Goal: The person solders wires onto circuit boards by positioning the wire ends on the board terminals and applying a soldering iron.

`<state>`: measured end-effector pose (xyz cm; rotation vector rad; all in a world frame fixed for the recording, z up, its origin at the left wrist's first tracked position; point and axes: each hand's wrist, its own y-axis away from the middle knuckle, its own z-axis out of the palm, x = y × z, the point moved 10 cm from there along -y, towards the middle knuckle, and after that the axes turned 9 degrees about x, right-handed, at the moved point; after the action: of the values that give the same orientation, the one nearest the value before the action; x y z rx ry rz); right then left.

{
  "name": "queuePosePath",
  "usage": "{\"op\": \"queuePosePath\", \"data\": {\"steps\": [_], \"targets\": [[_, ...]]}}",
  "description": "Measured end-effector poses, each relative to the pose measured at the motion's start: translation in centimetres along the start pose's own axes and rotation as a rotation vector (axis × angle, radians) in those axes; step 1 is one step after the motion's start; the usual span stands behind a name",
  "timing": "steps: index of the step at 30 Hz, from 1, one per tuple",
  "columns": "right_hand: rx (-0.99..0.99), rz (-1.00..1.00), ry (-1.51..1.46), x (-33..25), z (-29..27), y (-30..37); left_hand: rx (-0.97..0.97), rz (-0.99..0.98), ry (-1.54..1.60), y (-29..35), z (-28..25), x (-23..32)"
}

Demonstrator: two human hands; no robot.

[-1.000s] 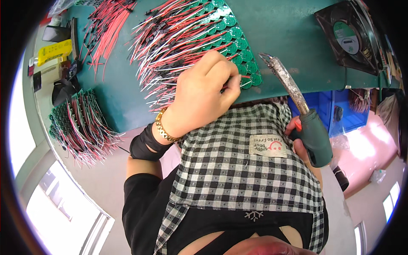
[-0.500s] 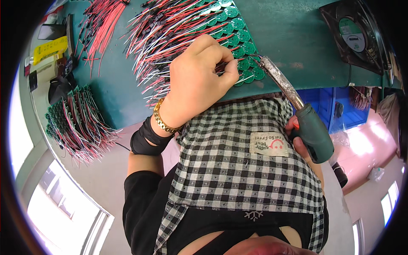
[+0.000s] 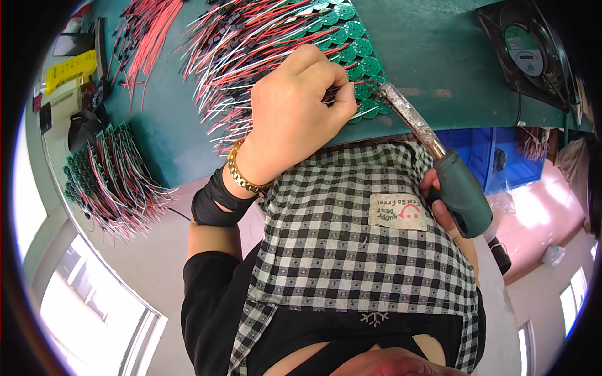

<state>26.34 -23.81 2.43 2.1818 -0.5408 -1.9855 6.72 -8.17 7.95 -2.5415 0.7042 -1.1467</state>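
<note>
With thumb and forefinger pinched together, my left hand [image 3: 300, 97] holds a thin wire [image 3: 362, 83] over the near right part of a panel of round green circuit boards [image 3: 362, 47]. My right hand [image 3: 440, 203] is wrapped round the dark green handle of a soldering iron [image 3: 463, 191], which partly hides the fingers. The iron's worn metal barrel slants up and left, its dark tip at the boards beside the wire end. Rows of red, black and white wires [image 3: 244, 56] lie across the panel, leading off to the left, partly under my left hand.
Loose red and black wires [image 3: 160, 37] lie at the far left of the green table [image 3: 420, 56]. A wired stack of boards [image 3: 110, 169] sits at the left edge, near a yellow packet [image 3: 72, 72]. A black fan [image 3: 525, 53] stands far right, above blue bins [image 3: 464, 150].
The left hand has shifted very slightly up and right with the wire. The soldering iron's tip has edged a little left, close to the pinched wire. The grips look the same.
</note>
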Motion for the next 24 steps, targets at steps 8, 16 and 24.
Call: {"op": "queuePosePath", "data": {"steps": [8,16,24], "targets": [[0.027,0.061,-0.063,-1.4,-0.1,0.1,-0.006,-0.004,-0.036,0.1,0.1,0.0],[-0.1,0.054,-0.033,-1.1,0.5,0.3,-0.049,-0.094,0.033,-0.2,0.2,-0.5],[-0.084,0.001,-0.058,0.4,0.0,1.2,-0.099,-0.009,-0.004,-0.3,1.0,0.3]]}}
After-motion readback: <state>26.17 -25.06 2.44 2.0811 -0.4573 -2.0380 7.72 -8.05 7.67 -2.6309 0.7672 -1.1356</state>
